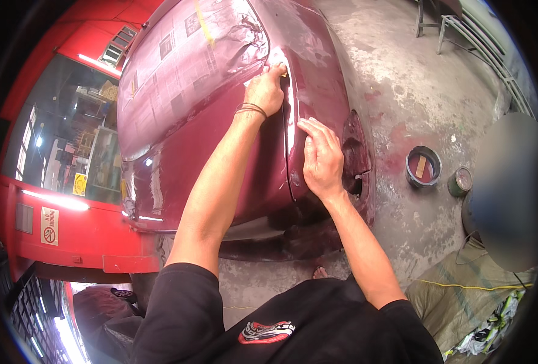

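A maroon car body (245, 176) with dull, sanded-looking patches fills the middle. Newspaper (184, 67) masks its rear window, with a strip of yellow tape across it. My left hand (265, 92) presses on the panel beside the window's lower corner, fingers bent and closed. A small yellowish bit shows by its fingertips, but I cannot make out what it is. Lower and to the right, my right hand (322, 156) rests against the rear side panel, fingers stretched out together and holding nothing visible. Between the hands runs the dark seam of the trunk lid. A hollow light recess (355, 159) lies right of my right hand.
On the stained concrete floor stand a dark bucket (408, 176) with a tan block in it and a small can (460, 182). Metal rails (487, 51) are at the far right. A yellow cord (469, 286) crosses a tarp. A red wall with a window (68, 133) borders the left.
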Motion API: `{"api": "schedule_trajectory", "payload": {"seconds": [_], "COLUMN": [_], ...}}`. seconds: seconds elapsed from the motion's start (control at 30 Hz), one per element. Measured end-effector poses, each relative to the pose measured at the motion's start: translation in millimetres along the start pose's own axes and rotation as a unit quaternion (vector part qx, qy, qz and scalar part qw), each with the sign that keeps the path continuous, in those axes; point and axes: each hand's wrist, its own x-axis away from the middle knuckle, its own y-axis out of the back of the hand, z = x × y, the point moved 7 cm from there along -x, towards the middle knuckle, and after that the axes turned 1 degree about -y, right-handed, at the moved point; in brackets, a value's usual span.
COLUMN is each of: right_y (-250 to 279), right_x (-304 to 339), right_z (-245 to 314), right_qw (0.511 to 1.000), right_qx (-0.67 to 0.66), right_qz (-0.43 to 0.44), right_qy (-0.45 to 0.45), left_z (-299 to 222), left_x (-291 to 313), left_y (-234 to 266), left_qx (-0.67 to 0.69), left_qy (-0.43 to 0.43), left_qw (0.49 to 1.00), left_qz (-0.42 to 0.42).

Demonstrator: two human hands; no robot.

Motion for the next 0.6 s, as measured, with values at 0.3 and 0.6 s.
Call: {"api": "schedule_trajectory", "payload": {"seconds": [0.3,0.6], "right_y": [10,4], "right_x": [3,3], "right_z": [-23,-9], "right_qw": [0.999,0.998], "right_qx": [-0.031,-0.038], "right_qz": [-0.030,-0.028], "right_qy": [-0.026,-0.033], "left_z": [-83,2], "left_x": [161,-7], "left_y": [19,-3], "left_qx": [0.044,0.003], "left_qy": [-0.116,0.026], "left_qw": [0.989,0.999], "left_qz": [0.082,0.031]}}
